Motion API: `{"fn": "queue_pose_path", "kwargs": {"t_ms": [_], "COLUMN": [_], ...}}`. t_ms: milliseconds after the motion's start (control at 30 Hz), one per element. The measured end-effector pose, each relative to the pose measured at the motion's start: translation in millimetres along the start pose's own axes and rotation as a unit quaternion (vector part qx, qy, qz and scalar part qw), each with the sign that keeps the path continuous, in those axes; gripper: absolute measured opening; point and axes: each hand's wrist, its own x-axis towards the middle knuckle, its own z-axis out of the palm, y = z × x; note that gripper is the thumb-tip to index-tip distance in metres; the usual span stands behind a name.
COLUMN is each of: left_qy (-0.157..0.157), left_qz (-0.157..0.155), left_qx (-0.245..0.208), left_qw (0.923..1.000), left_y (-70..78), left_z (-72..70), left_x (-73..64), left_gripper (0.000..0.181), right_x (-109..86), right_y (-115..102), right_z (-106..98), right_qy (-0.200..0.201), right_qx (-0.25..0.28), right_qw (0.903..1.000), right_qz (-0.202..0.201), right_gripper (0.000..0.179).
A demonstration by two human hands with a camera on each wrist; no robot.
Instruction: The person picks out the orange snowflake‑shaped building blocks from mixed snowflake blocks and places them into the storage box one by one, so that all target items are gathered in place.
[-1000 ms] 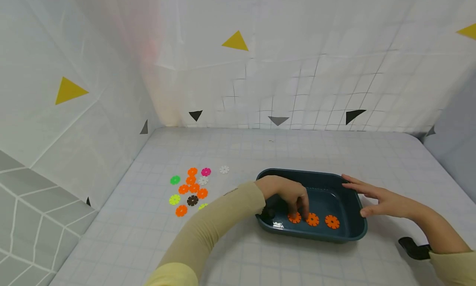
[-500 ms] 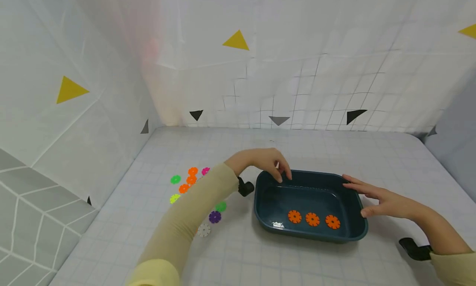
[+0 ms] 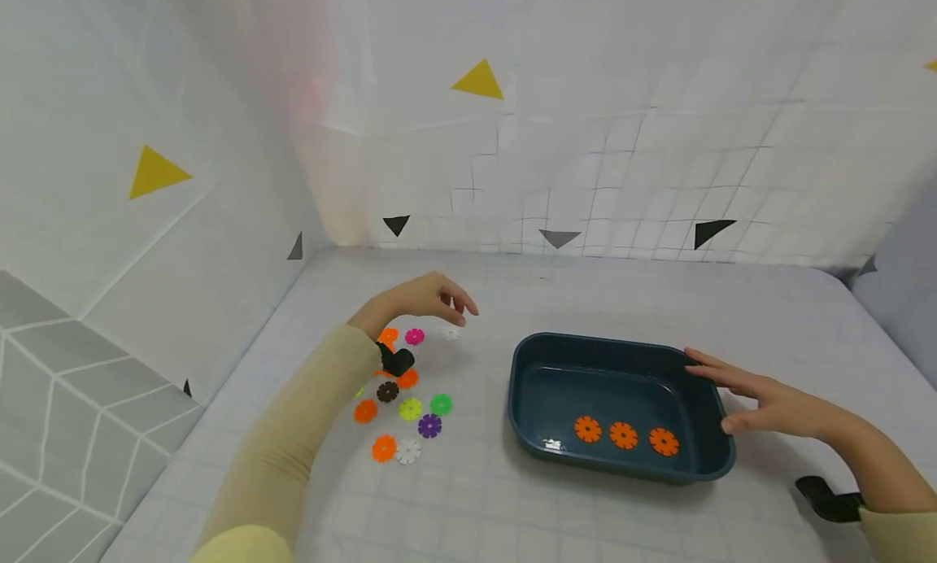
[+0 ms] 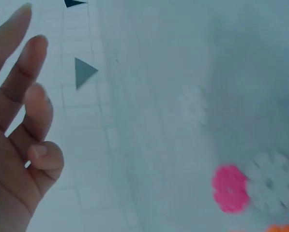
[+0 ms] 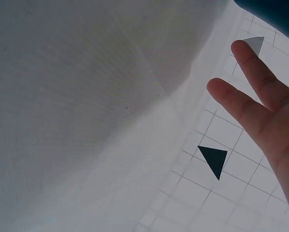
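My left hand (image 3: 423, 296) hovers over the far side of a scattered group of flower-shaped plastic discs, fingers loosely bent and holding nothing. Below it lie a pink disc (image 3: 415, 336) and a white disc (image 3: 451, 333). In the left wrist view the same hand (image 4: 18, 121) has its fingers apart. A dark blue plastic basin (image 3: 611, 390) stands to the right, with three orange discs (image 3: 623, 435) in a row on its floor. At its right end my right hand (image 3: 776, 402) rests on the rim with fairly straight, spread fingers.
Near the left forearm lie a brown disc (image 3: 388, 391), a purple disc (image 3: 429, 425), a green disc (image 3: 441, 404) and others; the forearm covers part of the group. Black wrist mounts (image 3: 829, 499) sit on both wrists. White sheeting (image 3: 586, 140) walls the table's back.
The left hand has left the basin, where it was over the leftmost orange disc, and moved left above the loose discs. The three discs stay in the basin. The right hand keeps its place.
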Motion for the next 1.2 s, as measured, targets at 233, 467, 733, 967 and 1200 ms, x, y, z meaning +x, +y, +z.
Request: {"fn": "queue_pose_path", "kwargs": {"t_ms": [233, 467, 733, 967, 1200], "left_qy": [0.032, 0.088, 0.101, 0.087, 0.066], "left_qz": [-0.026, -0.063, -0.093, -0.137, -0.158], "left_qx": [-0.033, -0.049, -0.030, -0.030, -0.032], "left_qw": [0.9986, 0.9930, 0.9901, 0.9863, 0.9848], "left_y": [-38.3, -76.0, -103.0, -115.7, -123.0], "left_z": [-0.2, -5.6, -4.9, 0.1, 0.6], "left_x": [-30.6, -59.7, -76.7, -77.0, -72.6], "left_gripper": [0.025, 0.029, 0.027, 0.027, 0.031], "right_x": [-0.5, 0.4, -0.6, 0.1, -0.2], "right_y": [0, -3, -2, -3, -2], "right_z": [0, -1, -1, -1, 0], "right_qy": [0.001, -0.002, -0.002, -0.007, -0.005], "right_qx": [-0.007, -0.005, -0.003, -0.003, -0.004], "right_qw": [1.0000, 1.0000, 1.0000, 0.9999, 1.0000], "right_qz": [-0.003, -0.006, -0.001, -0.008, -0.003], "right_gripper": [0.066, 0.066, 0.067, 0.066, 0.066]}}
